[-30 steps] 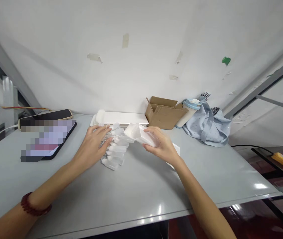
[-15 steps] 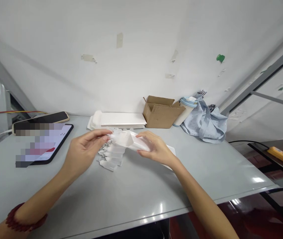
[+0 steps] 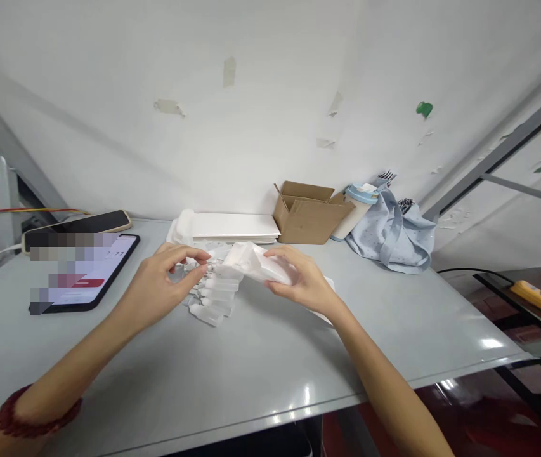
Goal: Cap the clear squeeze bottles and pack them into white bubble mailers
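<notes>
Right grip (image 3: 304, 279) clamped round a glossy white carton (image 3: 274, 269), contents unclear; left grip (image 3: 165, 279) apart, translucent bottles (image 3: 219, 297) beside it.

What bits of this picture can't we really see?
In the head view:
Lit phone: screen partly hidden by blurry squares.
Cardboard box: front side hides its bottom.
White carton: right hand covers part.
Small bottles: too overlapped to count.
</notes>
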Motion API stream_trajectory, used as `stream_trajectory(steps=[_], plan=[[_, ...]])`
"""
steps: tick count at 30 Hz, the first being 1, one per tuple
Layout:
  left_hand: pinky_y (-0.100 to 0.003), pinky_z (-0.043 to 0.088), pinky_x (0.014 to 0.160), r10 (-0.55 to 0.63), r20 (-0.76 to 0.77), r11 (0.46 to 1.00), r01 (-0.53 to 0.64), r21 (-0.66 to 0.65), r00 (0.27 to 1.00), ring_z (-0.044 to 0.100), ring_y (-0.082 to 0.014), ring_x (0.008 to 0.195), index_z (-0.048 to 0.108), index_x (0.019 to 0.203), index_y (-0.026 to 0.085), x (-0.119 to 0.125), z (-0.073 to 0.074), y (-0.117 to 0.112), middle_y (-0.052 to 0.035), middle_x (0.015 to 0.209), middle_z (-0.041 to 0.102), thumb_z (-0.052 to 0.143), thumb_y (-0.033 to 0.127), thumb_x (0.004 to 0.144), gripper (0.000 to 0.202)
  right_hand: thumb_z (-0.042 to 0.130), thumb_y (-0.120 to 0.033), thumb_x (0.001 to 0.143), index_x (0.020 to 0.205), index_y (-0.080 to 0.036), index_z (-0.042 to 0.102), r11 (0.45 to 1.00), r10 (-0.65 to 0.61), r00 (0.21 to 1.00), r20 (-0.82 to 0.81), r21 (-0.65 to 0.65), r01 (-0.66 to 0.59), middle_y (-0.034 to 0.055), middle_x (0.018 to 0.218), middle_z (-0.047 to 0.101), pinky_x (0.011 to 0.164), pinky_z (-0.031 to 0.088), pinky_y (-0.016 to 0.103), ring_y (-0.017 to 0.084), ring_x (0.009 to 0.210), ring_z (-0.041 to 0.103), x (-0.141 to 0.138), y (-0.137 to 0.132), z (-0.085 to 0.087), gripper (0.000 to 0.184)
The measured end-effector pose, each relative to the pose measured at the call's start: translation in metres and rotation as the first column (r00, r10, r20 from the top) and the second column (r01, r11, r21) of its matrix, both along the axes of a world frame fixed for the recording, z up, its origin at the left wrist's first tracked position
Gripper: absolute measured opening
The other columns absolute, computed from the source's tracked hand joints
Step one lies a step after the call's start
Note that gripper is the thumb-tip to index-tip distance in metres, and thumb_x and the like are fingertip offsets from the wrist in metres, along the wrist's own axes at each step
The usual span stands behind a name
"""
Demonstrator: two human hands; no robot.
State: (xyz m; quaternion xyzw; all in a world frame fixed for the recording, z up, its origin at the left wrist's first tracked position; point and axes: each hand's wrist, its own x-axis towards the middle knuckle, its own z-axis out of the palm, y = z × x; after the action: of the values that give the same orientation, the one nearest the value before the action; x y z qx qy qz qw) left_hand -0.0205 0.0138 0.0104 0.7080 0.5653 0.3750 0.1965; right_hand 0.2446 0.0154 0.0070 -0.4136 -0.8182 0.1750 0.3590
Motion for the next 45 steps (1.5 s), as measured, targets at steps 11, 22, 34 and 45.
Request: stream_trajectory(steps=[11, 22, 34, 45], plan=[[-0.03, 0.044, 0.068, -0.219, -0.18, 0.971, 0.196, -0.139, 0.959, 0.057, -0.0231, 0.072, 0.073, 0.074, 0.026, -0.006, -0.013, 0.01, -0.0024, 0.069, 0.062, 0.062, 0.05, 0.07, 0.027, 0.067, -0.022, 0.078, 0.114, -0.025, 0.059, 1.0, 0.018, 1.0, 0.024, -0.003, -0.018, 0.0064, 0.119, 0.064, 0.094, 0.049, 0.041, 0.023, 0.109, 0.061, 0.001, 0.003, -0.004, 0.037], [-0.027, 0.038, 0.061, -0.091, 0.014, 0.988, 0.092, -0.127, 0.996, 0.05, -0.0167, 0.065, 0.071, 0.075, 0.026, -0.019, 0.016, 0.003, 0.0017, 0.067, 0.054, 0.063, 0.057, 0.074, 0.032, 0.066, -0.016, 0.077, 0.113, -0.025, 0.058, 1.0, 0.024, 0.996, 0.087, -0.02, -0.023, 0.0066, 0.119, 0.063, 0.096, 0.048, 0.044, 0.024, 0.111, 0.059, 0.002, 0.002, 0.0, 0.038], [-0.029, 0.042, 0.065, -0.148, -0.016, 0.989, 0.148, 0.011, 0.989, 0.054, -0.0185, 0.072, 0.071, 0.078, 0.025, -0.01, 0.003, 0.002, -0.0005, 0.074, 0.06, 0.063, 0.052, 0.077, 0.029, 0.066, -0.013, 0.076, 0.116, -0.024, 0.056, 0.989, 0.129, 0.989, 0.079, 0.07, -0.134, 0.007, 0.116, 0.063, 0.092, 0.051, 0.041, 0.023, 0.109, 0.059, -0.005, -0.004, -0.006, 0.043], [-0.032, 0.042, 0.071, -0.346, -0.236, 0.886, 0.399, 0.237, 0.908, 0.046, -0.0196, 0.078, 0.08, 0.083, 0.033, 0.01, -0.021, -0.006, -0.0032, 0.078, 0.051, 0.053, 0.047, 0.092, 0.032, 0.062, -0.006, 0.072, 0.116, -0.021, 0.056, 0.97, 0.221, 0.969, 0.111, 0.08, -0.231, 0.0096, 0.116, 0.062, 0.089, 0.053, 0.039, 0.023, 0.108, 0.059, -0.016, -0.013, -0.01, 0.047]])
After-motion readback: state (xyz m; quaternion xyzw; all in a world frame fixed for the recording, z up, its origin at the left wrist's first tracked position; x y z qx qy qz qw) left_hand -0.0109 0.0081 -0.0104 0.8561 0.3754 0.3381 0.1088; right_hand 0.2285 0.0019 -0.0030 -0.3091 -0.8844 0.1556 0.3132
